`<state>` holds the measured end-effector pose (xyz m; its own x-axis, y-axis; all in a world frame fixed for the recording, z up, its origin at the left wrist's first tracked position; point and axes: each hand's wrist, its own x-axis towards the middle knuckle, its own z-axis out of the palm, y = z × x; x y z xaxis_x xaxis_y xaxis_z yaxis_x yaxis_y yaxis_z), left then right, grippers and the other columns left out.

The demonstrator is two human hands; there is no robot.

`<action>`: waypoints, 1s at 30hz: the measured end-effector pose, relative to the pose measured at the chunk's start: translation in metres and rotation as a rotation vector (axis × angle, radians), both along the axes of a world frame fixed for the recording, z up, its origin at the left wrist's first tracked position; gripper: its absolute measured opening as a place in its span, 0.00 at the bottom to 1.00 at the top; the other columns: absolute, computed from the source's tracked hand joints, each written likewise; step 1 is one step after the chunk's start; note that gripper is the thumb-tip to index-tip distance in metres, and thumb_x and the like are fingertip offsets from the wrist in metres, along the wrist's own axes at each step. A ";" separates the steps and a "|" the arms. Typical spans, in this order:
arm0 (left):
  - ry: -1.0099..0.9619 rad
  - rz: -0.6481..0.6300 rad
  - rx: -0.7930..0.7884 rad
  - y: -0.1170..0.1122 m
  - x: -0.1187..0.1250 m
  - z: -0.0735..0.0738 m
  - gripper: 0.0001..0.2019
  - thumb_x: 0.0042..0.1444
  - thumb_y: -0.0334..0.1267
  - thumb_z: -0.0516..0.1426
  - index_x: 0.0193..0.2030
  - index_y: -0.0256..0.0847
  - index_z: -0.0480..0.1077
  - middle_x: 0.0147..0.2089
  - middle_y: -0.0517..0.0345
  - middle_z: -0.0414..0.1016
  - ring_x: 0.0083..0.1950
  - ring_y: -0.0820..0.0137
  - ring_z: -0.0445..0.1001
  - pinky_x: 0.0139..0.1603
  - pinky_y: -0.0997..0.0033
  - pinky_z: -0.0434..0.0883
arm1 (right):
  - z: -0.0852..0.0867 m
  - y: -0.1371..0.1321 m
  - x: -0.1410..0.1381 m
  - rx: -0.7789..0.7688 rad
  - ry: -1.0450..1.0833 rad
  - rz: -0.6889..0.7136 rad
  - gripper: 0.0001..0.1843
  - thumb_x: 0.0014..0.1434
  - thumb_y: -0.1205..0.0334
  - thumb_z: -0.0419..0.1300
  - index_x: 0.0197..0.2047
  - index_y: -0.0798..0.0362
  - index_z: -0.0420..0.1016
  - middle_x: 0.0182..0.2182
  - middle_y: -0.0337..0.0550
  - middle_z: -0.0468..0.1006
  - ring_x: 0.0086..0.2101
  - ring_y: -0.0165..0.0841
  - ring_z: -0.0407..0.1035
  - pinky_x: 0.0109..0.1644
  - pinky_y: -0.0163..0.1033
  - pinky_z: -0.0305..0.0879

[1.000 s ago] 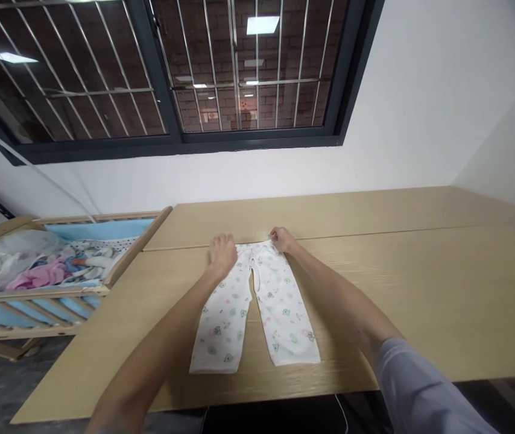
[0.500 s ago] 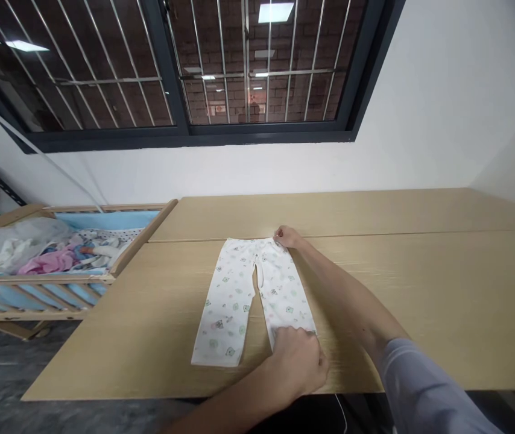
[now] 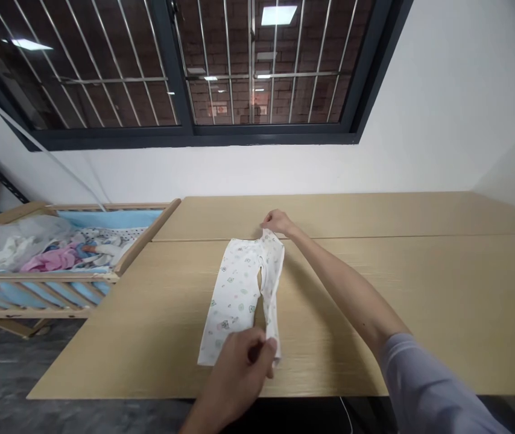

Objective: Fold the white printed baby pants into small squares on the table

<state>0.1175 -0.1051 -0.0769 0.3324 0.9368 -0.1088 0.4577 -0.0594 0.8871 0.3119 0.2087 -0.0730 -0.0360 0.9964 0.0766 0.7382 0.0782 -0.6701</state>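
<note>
White baby pants [image 3: 233, 289] with small green and grey prints lie on the wooden table, waistband toward the wall. The left-hand leg is flat; the right-hand leg is lifted and partly folded over toward it. My right hand [image 3: 277, 222] pinches the waistband's right corner, raised off the table. Closer to me, my left hand [image 3: 243, 371] is closed on the hem of the lifted leg, its thumb and fingers together. It covers part of the leg ends. A narrow gap of table shows between the legs.
The wooden table [image 3: 397, 301] has a seam running across it and meets a white wall. On the left stands a wooden crib [image 3: 146, 238] with blue lining, holding a heap of clothes [image 3: 56, 258] and a clear plastic bag. A barred, dark-framed window [image 3: 266, 134] is above.
Both hands have moved left, lifting the right-hand leg of the pants and bringing it toward the other leg. Before, both legs lay spread flat. The view has shifted slightly.
</note>
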 end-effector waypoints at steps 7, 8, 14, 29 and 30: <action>0.089 0.187 -0.045 -0.019 -0.064 -0.020 0.25 0.63 0.56 0.48 0.22 0.43 0.64 0.22 0.61 0.66 0.27 0.68 0.66 0.31 0.69 0.60 | 0.003 0.002 -0.068 0.027 -0.021 0.031 0.07 0.50 0.61 0.67 0.31 0.56 0.77 0.29 0.43 0.80 0.32 0.31 0.74 0.30 0.30 0.62; 0.109 0.210 -0.044 -0.020 -0.070 -0.023 0.24 0.63 0.57 0.47 0.22 0.43 0.63 0.22 0.60 0.67 0.27 0.68 0.66 0.31 0.68 0.59 | 0.000 0.002 -0.077 0.025 -0.033 0.030 0.07 0.50 0.61 0.67 0.31 0.56 0.77 0.30 0.44 0.81 0.32 0.32 0.74 0.30 0.30 0.62; 0.452 0.292 0.024 -0.018 -0.087 -0.039 0.21 0.65 0.49 0.46 0.24 0.43 0.65 0.25 0.56 0.73 0.30 0.64 0.72 0.32 0.67 0.58 | -0.019 -0.001 -0.120 -0.028 -0.133 0.031 0.07 0.51 0.63 0.67 0.33 0.57 0.77 0.29 0.50 0.81 0.34 0.37 0.76 0.33 0.33 0.65; 0.913 0.339 1.017 -0.059 -0.051 -0.096 0.28 0.60 0.44 0.56 0.65 0.36 0.64 0.64 0.39 0.71 0.62 0.52 0.71 0.57 0.55 0.68 | -0.027 -0.162 -0.119 0.311 -0.212 1.011 0.34 0.70 0.46 0.49 0.73 0.51 0.51 0.72 0.53 0.53 0.69 0.45 0.49 0.70 0.52 0.52; 0.942 0.334 1.027 -0.062 -0.046 -0.103 0.27 0.59 0.44 0.57 0.64 0.37 0.65 0.63 0.39 0.72 0.62 0.50 0.71 0.59 0.51 0.67 | -0.031 -0.181 -0.117 0.326 -0.214 1.157 0.34 0.70 0.47 0.49 0.74 0.51 0.50 0.73 0.52 0.51 0.70 0.44 0.46 0.71 0.51 0.50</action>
<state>0.0712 -0.1667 -0.1802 0.2706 0.7526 0.6003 0.9607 -0.2511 -0.1183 0.1947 0.0276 -0.1037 -0.9316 0.3031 0.2005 0.2145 0.9040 -0.3698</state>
